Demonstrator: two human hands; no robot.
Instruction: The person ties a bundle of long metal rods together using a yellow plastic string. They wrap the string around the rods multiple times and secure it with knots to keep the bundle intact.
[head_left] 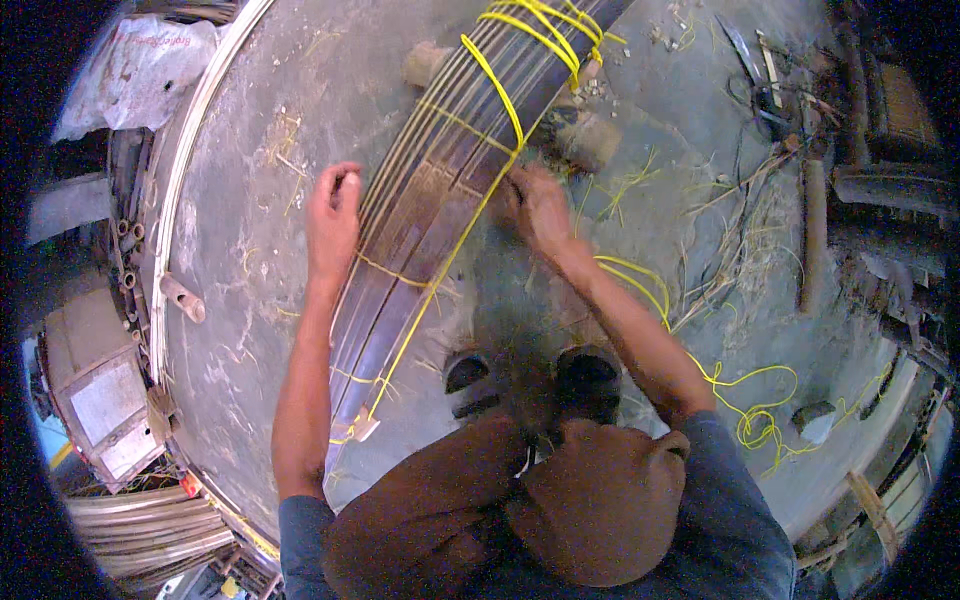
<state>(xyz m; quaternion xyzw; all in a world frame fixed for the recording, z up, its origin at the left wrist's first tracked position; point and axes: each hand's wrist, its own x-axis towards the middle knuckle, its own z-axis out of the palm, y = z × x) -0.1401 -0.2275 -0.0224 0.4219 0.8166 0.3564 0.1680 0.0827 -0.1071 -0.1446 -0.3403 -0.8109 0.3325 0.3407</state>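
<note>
A long, tapering bundle of thin slats (415, 215) lies slantwise on the floor before me, its narrow end near my knees. Bright yellow cord (493, 85) wraps its far part in several loops, and a strand runs down its right edge. Beside the left edge is my left hand (333, 215), its fingers loosely curled with nothing visible in them. My right hand (540, 210) is at the right edge, closed at the yellow cord; its fingertips are partly blurred. A small pale block (366, 424) sits at the narrow end. Thinner ties cross the slats.
Loose yellow cord (758, 425) trails on the floor at my right. A bamboo piece (182, 298) lies left, near long pale strips (170, 215). Behind the bundle is a short log (585, 138). A large blade (738, 50) lies far right. Plant scraps litter the floor.
</note>
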